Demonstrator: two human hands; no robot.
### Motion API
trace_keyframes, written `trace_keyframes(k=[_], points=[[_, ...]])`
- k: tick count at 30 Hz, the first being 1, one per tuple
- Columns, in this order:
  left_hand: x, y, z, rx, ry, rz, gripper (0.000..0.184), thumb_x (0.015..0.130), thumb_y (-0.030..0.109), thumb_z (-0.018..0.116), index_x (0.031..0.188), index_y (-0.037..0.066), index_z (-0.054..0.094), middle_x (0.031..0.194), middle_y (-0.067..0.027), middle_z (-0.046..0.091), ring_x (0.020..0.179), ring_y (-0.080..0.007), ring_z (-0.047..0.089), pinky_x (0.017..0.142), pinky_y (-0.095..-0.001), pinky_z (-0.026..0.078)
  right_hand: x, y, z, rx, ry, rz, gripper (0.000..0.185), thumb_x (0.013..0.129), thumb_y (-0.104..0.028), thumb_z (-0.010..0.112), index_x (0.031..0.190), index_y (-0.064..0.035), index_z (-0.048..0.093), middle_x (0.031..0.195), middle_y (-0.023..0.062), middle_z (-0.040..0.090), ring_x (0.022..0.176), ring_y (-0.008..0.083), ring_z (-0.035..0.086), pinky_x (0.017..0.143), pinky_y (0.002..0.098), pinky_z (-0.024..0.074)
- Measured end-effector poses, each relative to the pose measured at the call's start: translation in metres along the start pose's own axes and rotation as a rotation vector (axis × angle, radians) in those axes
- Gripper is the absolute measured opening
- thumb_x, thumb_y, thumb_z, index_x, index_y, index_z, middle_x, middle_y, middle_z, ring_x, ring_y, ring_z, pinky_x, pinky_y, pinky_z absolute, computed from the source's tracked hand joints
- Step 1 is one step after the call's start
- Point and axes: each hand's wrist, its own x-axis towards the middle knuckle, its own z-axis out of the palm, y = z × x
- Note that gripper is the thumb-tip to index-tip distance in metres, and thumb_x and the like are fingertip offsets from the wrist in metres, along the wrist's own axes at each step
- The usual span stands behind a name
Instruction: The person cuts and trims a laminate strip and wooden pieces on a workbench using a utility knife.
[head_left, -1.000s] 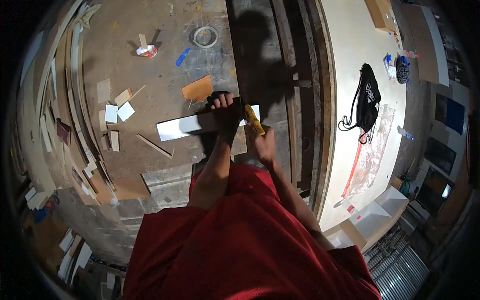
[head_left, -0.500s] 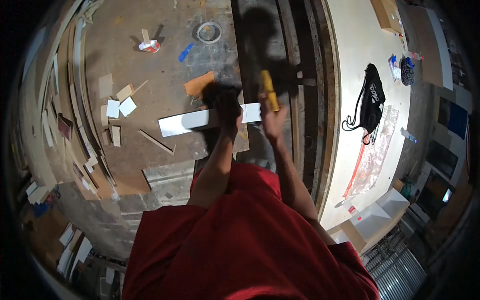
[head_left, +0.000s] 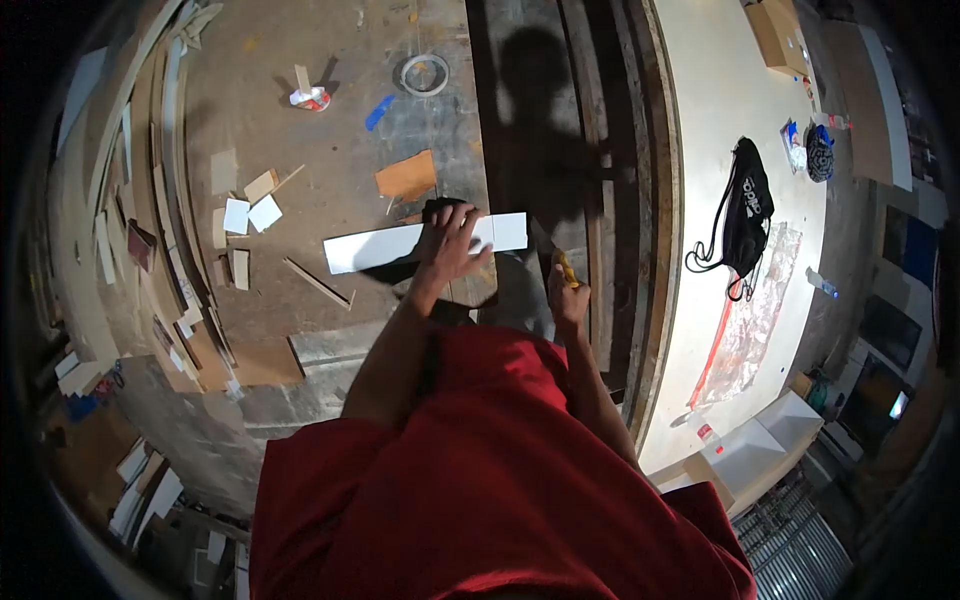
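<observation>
A long white board (head_left: 370,248) lies across the worktable, its right end reaching past the table edge. A thin line crosses it near that end. My left hand (head_left: 455,248) rests on top of the board right of its middle, fingers spread and thumb held out. Low and to the right of the board's end, my right hand (head_left: 568,297) is wrapped around the yellow handle of a handsaw (head_left: 564,264). The saw's dark blade points up and left, close to the board's right end. Shadow makes it hard to tell whether blade and board touch.
On the wooden worktable (head_left: 300,205) lie an orange-brown piece (head_left: 407,175), a tape roll (head_left: 425,75), a cup (head_left: 310,98) and small offcuts (head_left: 265,213). Long strips line the left. Beyond a dark gap at right, a pale panel (head_left: 690,130) carries a black drawstring bag (head_left: 746,205).
The saw has come down towards my body and right, turning so its blade shows. My left hand has spread its fingers on the board. The whole view has shifted slightly.
</observation>
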Motion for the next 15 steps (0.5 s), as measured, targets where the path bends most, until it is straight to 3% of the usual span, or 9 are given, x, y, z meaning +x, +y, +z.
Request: trace_keyframes(k=[1,2,5,9,11,14,15], points=[[-0.004,-0.002,-0.01,0.029,-0.079,0.033,0.064,0.082,0.043,0.078,0.134,0.011,0.057,0.133,-0.0097,0.054,0.12,-0.0324,0.05,0.1,-0.0494,0.04,0.005,0.001,-0.002,0.008,-0.004,-0.006,0.049,0.098,-0.044,0.072,0.07,-0.0064,0.06,0.06,-0.0028,0.05,0.052,0.0078,0.046,0.046,0.0303,0.0343],[-0.004,-0.007,-0.014,0.037,-0.077,0.035,0.064,0.082,0.043,0.078,0.134,0.011,0.057,0.133,-0.0097,0.054,0.12,-0.0324,0.05,0.1,-0.0494,0.04,0.006,0.0,-0.003,0.047,-0.026,-0.002,0.048,0.098,-0.043,0.072,0.07,-0.006,0.06,0.06,-0.0024,0.051,0.052,0.0083,0.047,0.045,0.0307,0.0348],[0.006,-0.011,-0.021,-0.056,-0.176,0.057,0.077,0.065,0.033,0.094,0.129,0.012,0.056,0.133,-0.0103,0.052,0.122,-0.0319,0.048,0.102,-0.0494,0.038,0.001,-0.013,-0.005,-0.006,-0.011,-0.002,0.048,0.098,-0.042,0.073,0.07,-0.0052,0.06,0.06,-0.002,0.052,0.051,0.009,0.048,0.045,0.0316,0.0356],[0.036,0.002,-0.028,0.077,-0.266,0.017,0.072,0.065,0.03,0.094,0.121,0.005,0.056,0.123,-0.0129,0.063,0.117,-0.0326,0.059,0.094,-0.0472,0.047,-0.002,-0.006,-0.008,-0.046,0.036,0.062,0.048,0.098,-0.04,0.073,0.068,-0.0046,0.061,0.061,-0.0019,0.052,0.052,0.0097,0.048,0.047,0.0324,0.0373],[0.043,0.004,-0.035,0.044,-0.471,-0.187,0.06,0.072,0.026,0.091,0.114,0.005,0.053,0.106,-0.0171,0.071,0.104,-0.0405,0.067,0.087,-0.0508,0.051,0.007,0.007,-0.009,-0.018,0.042,0.018,0.048,0.097,-0.04,0.074,0.068,-0.005,0.061,0.061,-0.002,0.052,0.053,0.0093,0.048,0.048,0.0322,0.0377],[0.041,0.0,-0.054,-0.182,-0.328,-0.301,0.052,0.08,0.021,0.086,0.115,0.009,0.05,0.092,-0.0222,0.07,0.092,-0.0456,0.07,0.078,-0.0528,0.051,0.01,0.009,-0.015,0.012,0.026,-0.012,0.047,0.097,-0.04,0.075,0.068,-0.0057,0.061,0.062,-0.0024,0.052,0.055,0.0082,0.048,0.049,0.0315,0.0376],[0.043,-0.004,-0.057,-0.322,-0.212,-0.313,0.047,0.083,0.018,0.083,0.116,0.011,0.05,0.097,-0.0232,0.07,0.096,-0.0438,0.069,0.079,-0.0508,0.051,0.011,0.007,-0.017,0.011,0.0,0.002,0.046,0.097,-0.039,0.075,0.068,-0.006,0.061,0.062,-0.0026,0.052,0.056,0.0075,0.048,0.05,0.031,0.0371]])
